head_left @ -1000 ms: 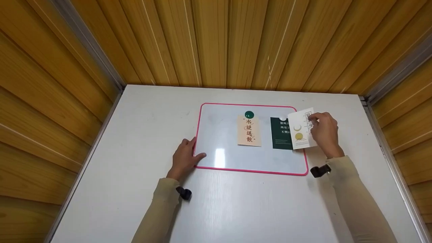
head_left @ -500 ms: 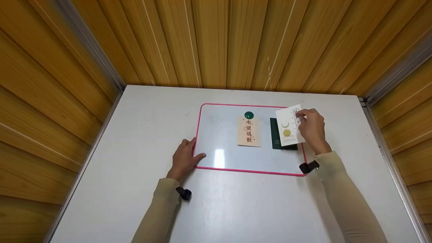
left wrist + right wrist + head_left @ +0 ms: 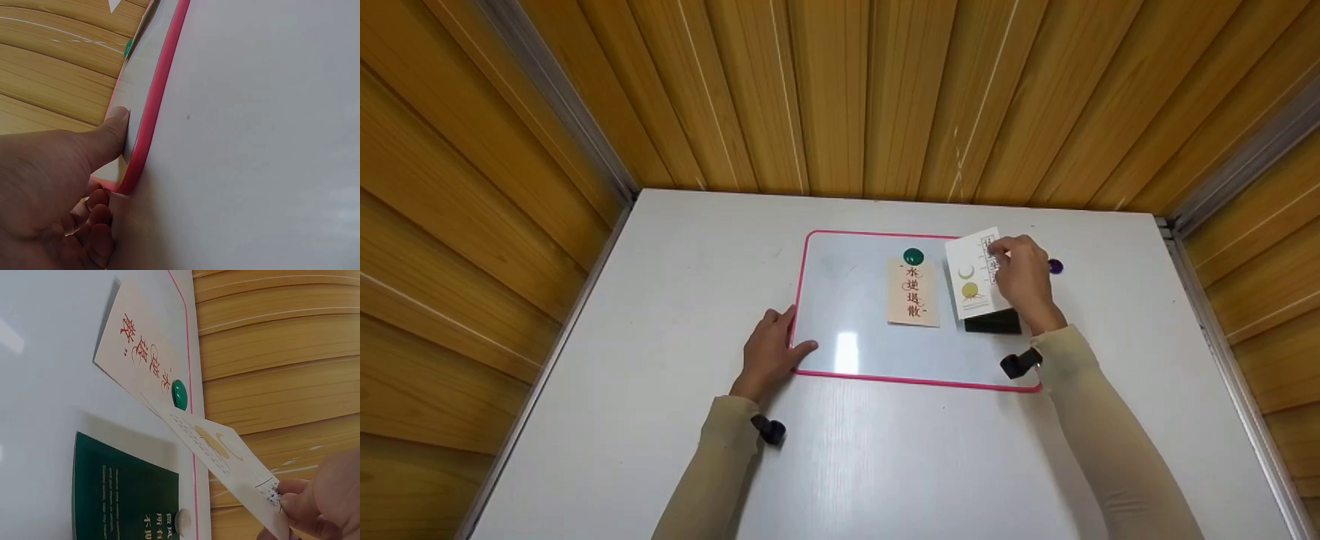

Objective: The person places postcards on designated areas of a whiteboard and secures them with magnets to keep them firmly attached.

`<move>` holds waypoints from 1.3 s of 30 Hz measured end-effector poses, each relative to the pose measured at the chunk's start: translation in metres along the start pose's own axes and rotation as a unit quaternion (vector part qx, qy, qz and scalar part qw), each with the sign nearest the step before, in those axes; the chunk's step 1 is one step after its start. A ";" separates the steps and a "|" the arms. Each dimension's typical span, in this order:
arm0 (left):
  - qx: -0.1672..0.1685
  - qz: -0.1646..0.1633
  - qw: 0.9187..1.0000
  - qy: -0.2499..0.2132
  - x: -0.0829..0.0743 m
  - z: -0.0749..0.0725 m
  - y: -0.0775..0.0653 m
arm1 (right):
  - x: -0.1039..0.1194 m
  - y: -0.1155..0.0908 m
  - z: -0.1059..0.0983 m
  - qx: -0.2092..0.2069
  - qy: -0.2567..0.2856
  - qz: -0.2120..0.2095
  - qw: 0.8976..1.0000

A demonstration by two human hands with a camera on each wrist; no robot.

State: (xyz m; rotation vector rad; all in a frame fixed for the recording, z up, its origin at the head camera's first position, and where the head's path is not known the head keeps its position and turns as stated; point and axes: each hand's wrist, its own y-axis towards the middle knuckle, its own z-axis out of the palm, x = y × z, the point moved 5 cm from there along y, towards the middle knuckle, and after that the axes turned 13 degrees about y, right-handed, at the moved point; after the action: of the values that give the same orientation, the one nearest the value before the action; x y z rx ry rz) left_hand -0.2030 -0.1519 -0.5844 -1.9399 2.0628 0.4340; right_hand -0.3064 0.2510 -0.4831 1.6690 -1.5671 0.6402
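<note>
Right hand [image 3: 1024, 277]: pinches a gold-printed white paper card [image 3: 975, 279]
White paper card: tilted above a dark green paper card [image 3: 994, 323]
Left hand [image 3: 768, 347]: grips a pink-rimmed rectangular whiteboard [image 3: 847, 300] near one corner
Whiteboard: on the white surface [image 3: 697, 277]

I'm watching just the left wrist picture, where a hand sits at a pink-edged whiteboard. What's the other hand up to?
Observer: The right hand pinches a white card with a crescent printed on it.
Operator: Oh! Looking from the head, does that card hide anything?
Observer: Yes, it partly hides a dark green card that lies on the whiteboard.
</note>
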 end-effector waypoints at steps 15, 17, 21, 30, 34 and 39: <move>0.003 -0.001 1.000 0.000 0.001 0.001 0.000 | 0.026 0.004 0.041 0.012 0.018 -0.054 0.998; 0.004 -0.003 1.000 -0.002 0.001 0.002 0.000 | 0.030 0.004 0.046 0.017 0.023 -0.056 0.998; 0.004 -0.007 1.000 -0.003 0.001 0.002 0.000 | 0.036 0.003 0.059 0.029 0.031 -0.060 0.997; 0.009 -0.015 1.000 -0.005 0.001 0.004 0.001 | 0.047 0.001 0.082 0.057 0.033 -0.032 0.997; 0.011 -0.014 1.000 -0.007 0.000 0.003 0.001 | 0.050 0.000 0.091 0.061 0.039 -0.033 0.997; 0.010 -0.009 1.000 -0.004 -0.001 0.002 0.001 | 0.054 -0.002 0.102 0.071 0.062 -0.032 0.995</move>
State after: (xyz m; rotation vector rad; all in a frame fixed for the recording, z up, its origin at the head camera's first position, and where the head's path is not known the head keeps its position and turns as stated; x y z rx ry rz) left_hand -0.2039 -0.1505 -0.5857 -1.9404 2.0353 0.4160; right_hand -0.3109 0.1370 -0.5021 1.7400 -1.4040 0.8214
